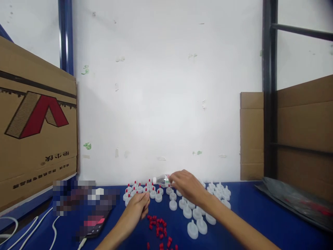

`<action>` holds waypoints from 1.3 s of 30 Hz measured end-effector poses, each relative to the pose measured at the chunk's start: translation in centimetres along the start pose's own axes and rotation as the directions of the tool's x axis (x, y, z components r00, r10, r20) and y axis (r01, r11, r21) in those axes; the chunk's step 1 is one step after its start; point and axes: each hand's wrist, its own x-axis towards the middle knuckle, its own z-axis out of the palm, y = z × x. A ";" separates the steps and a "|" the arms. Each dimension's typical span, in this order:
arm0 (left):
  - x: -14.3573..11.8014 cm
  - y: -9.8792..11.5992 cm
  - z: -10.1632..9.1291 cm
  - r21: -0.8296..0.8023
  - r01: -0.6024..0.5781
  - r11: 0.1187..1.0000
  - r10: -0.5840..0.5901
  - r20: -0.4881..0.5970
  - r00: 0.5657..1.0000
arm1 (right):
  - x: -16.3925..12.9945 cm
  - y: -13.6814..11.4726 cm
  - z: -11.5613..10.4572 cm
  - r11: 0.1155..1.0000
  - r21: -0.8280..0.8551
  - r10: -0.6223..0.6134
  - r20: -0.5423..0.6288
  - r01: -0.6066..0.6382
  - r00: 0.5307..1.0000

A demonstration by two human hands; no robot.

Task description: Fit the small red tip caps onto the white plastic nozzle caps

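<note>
Small white caps, some red-tipped, crowd the bench's far edge. The right hand pinches a clear bottle there. The left hand, fingers curled narrow, rests beside red tips.

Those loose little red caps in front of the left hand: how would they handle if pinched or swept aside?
The red caps look tiny and hard, so probably very light and stiff. Lying scattered on the smooth blue table, they would likely skitter or roll when pushed. Beside the left hand, each seems fiddly to pinch.

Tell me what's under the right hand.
White caps stand on the blue table below the right hand. Its fingers reach a small clear bottle. Caps directly beneath the palm are hidden.
</note>
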 end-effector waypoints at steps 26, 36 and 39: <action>-1.9 0.4 -0.1 0.549 0.074 0.833 -0.026 -0.094 0.995 | -2.0 4.0 1.8 0.968 0.142 0.165 0.259 -0.206 0.952; -1.6 -1.6 0.0 0.545 0.050 0.837 -0.010 -0.078 0.997 | -1.8 3.7 1.4 0.975 0.129 0.149 0.225 -0.181 0.963; -1.6 -1.7 0.1 0.544 0.048 0.837 -0.020 -0.058 0.998 | -1.6 2.6 1.4 0.977 0.124 0.150 0.172 -0.173 0.974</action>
